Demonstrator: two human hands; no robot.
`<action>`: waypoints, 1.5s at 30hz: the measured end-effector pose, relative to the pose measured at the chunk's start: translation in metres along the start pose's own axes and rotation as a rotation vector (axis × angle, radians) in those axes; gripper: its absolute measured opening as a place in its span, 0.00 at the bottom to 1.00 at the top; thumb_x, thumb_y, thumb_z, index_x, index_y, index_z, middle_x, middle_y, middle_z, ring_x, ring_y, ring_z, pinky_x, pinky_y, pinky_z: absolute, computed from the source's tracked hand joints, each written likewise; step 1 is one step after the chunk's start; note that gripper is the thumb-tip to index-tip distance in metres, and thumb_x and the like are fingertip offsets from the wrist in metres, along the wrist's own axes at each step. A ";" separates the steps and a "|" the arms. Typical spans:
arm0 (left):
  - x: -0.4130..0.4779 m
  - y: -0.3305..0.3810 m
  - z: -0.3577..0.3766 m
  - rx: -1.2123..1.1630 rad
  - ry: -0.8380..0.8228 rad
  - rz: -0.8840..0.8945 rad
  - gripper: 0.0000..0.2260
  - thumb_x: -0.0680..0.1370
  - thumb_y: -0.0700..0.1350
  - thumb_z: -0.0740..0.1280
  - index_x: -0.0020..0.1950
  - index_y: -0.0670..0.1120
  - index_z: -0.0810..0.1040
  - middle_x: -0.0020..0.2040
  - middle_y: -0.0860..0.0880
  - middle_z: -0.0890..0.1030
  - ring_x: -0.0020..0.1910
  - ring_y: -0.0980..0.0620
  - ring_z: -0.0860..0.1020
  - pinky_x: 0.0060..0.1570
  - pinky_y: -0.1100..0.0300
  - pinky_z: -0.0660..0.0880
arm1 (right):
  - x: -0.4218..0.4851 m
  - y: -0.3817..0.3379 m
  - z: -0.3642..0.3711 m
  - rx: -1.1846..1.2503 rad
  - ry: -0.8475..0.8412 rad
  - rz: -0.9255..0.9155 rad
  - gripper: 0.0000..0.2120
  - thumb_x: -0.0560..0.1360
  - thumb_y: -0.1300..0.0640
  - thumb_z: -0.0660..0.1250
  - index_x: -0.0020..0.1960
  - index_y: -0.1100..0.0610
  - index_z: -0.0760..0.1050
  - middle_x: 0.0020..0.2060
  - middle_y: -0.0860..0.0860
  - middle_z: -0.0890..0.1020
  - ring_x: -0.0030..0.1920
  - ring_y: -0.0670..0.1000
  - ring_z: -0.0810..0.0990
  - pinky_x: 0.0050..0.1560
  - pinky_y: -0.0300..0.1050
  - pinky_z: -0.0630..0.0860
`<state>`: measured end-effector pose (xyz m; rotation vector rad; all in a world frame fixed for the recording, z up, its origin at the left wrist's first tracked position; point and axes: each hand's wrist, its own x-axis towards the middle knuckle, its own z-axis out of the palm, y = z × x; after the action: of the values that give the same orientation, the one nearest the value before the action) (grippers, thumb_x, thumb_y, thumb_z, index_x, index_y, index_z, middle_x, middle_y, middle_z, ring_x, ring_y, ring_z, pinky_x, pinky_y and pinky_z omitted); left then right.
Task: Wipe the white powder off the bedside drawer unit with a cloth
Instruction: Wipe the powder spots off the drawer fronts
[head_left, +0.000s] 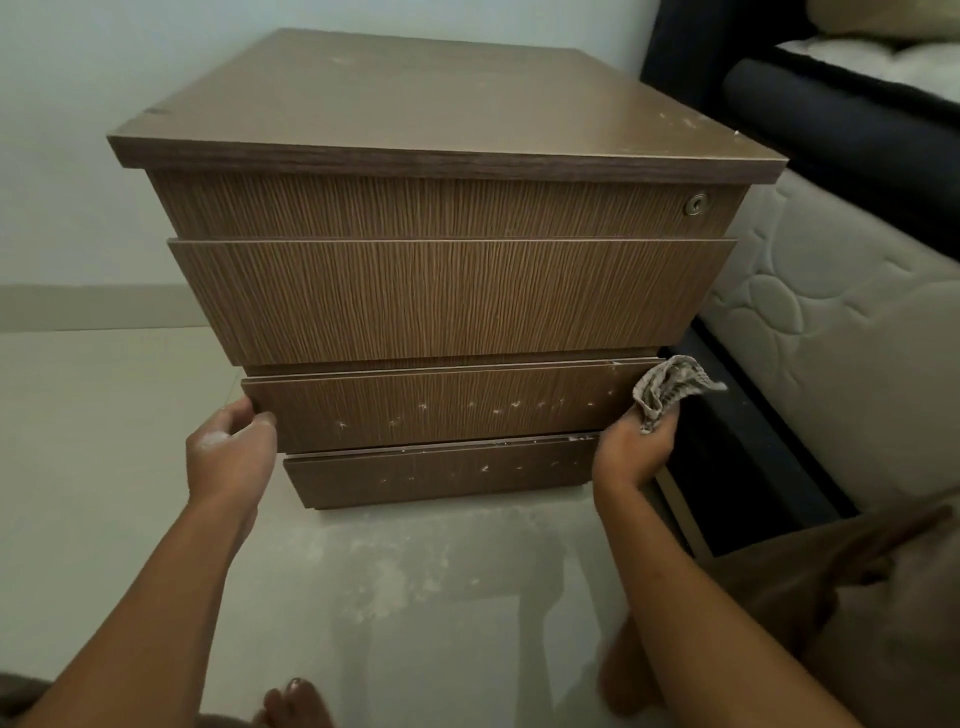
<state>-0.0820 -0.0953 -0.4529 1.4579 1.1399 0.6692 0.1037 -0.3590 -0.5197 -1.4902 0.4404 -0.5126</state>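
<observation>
A brown wooden bedside drawer unit (447, 291) stands on the floor in front of me, its drawers stepped outward. White powder specks (498, 408) dot the third drawer front, and more sit on the bottom drawer and the top's right edge. My left hand (228, 449) grips the left end of the third drawer; powder clings to its back. My right hand (636, 447) is at the drawer's right end, closed on a crumpled grey cloth (670, 387) that sticks up above the fingers.
A bed with a quilted mattress (831, 322) and dark frame (810, 109) stands close on the right. Spilled powder (389, 577) lies on the pale floor below the unit. My bare feet (296, 701) are at the bottom edge. A wall is behind.
</observation>
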 end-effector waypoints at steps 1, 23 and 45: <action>0.001 0.000 0.000 0.004 0.002 0.002 0.15 0.79 0.40 0.63 0.65 0.45 0.78 0.53 0.52 0.75 0.54 0.49 0.74 0.64 0.48 0.73 | -0.003 0.000 0.005 -0.014 -0.016 -0.017 0.23 0.79 0.63 0.58 0.74 0.52 0.65 0.66 0.49 0.75 0.65 0.46 0.71 0.60 0.35 0.64; 0.040 0.029 -0.042 0.621 -0.407 0.099 0.15 0.78 0.40 0.59 0.60 0.50 0.80 0.61 0.48 0.80 0.62 0.47 0.76 0.64 0.50 0.71 | -0.154 0.040 0.069 -0.065 -0.356 -0.248 0.32 0.74 0.75 0.55 0.76 0.63 0.52 0.76 0.58 0.48 0.76 0.56 0.43 0.72 0.33 0.43; 0.074 0.049 -0.047 0.747 -0.501 0.208 0.13 0.70 0.35 0.59 0.46 0.34 0.81 0.48 0.37 0.83 0.45 0.44 0.79 0.48 0.48 0.77 | -0.357 0.034 0.115 -0.024 -0.915 -0.191 0.43 0.75 0.74 0.57 0.74 0.36 0.47 0.77 0.47 0.50 0.76 0.44 0.50 0.72 0.37 0.57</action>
<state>-0.0822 -0.0050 -0.4092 2.2373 0.8711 -0.0360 -0.1206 -0.0594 -0.5615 -1.6243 -0.4170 0.0642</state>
